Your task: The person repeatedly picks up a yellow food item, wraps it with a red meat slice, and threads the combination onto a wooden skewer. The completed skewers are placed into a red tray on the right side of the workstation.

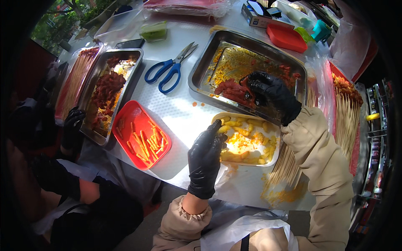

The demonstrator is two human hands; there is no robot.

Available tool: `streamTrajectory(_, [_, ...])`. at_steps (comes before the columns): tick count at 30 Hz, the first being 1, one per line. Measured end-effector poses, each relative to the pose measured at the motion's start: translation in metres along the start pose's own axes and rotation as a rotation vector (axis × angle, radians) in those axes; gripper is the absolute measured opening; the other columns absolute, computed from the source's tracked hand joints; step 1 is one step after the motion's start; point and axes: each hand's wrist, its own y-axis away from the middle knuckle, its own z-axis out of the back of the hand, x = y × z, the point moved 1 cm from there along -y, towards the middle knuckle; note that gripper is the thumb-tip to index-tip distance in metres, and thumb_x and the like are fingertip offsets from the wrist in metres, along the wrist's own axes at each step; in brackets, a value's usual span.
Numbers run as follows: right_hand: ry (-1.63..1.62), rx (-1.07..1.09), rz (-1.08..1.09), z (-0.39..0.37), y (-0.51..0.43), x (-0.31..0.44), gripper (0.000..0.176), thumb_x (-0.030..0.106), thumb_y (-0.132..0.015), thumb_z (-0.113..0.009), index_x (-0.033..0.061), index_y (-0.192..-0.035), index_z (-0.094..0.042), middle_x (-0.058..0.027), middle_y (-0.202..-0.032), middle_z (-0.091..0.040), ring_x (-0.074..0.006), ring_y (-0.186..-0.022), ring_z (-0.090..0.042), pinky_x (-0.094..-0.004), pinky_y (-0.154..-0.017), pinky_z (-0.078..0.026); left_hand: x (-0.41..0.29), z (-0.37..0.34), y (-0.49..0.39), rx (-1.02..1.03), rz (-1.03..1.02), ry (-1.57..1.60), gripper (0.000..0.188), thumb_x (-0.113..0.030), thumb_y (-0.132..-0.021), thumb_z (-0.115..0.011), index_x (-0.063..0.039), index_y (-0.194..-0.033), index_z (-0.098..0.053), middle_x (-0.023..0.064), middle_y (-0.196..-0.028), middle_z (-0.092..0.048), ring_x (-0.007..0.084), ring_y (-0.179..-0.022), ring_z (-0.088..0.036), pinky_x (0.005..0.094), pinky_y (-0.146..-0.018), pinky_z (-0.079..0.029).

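Note:
My right hand [271, 94], in a black glove, reaches into a large steel tray [196, 75]. Its fingers close around part of a slice of red marinated meat [232, 91], beside orange oil and spice residue. Nearer to me stands a white plastic tray [273, 157] with yellow pickled peppers [241, 155] along its sides. Over that tray's left rim is my left hand [205, 157], also black-gloved, fingertips close to the peppers; whether it pinches one is unclear. Wooden skewers [287, 166] lie partly under my right sleeve.
Blue-handled scissors [171, 70] lie left of the steel tray. A red tray [117, 120] holds orange strips. Beyond it, a co-worker's gloved hand [73, 122] touches another steel meat tray [139, 58]. Skewered meat [347, 91] is at right, a glove box [256, 18] behind.

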Motion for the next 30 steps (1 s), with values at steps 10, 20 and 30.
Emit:
streamTrajectory(10, [0.017,-0.037,-0.041,-0.073,0.083,-0.025,0.021,0.014,-0.084,-0.060,0.0046,-0.103,-0.059,-0.0009,-0.079,-0.060,-0.0059,-0.063,-0.052,-0.0179,-0.054,-0.042,0.001,-0.017,0.009,-0.043,-0.048,0.168,0.027,-0.005,-0.084,-0.055,0.003,-0.110,-0.055,0.0088,-0.092,-0.061,0.0118,-0.078,-0.057,0.0249,-0.070,-0.046])
streamTrajectory(20, [-0.074,-0.079,0.131,-0.070,0.091,-0.043,0.023,0.010,-0.083,-0.059,0.0026,-0.105,-0.056,-0.0031,-0.086,-0.061,-0.0073,-0.073,-0.055,-0.0214,-0.065,-0.046,-0.002,-0.020,0.022,0.046,-0.182,0.099,0.024,-0.002,-0.085,-0.052,0.004,-0.108,-0.054,0.0095,-0.103,-0.059,0.0170,-0.093,-0.056,0.0275,-0.085,-0.043])
streamTrajectory(30, [0.253,-0.126,0.360,-0.063,0.099,-0.043,0.026,0.014,-0.080,-0.063,0.0013,-0.101,-0.056,-0.0098,-0.081,-0.064,-0.0123,-0.069,-0.061,-0.0248,-0.064,-0.049,0.001,-0.029,0.019,0.030,0.107,0.590,0.023,-0.004,-0.086,-0.052,0.003,-0.108,-0.054,0.0108,-0.104,-0.058,0.0165,-0.094,-0.056,0.0265,-0.085,-0.044])
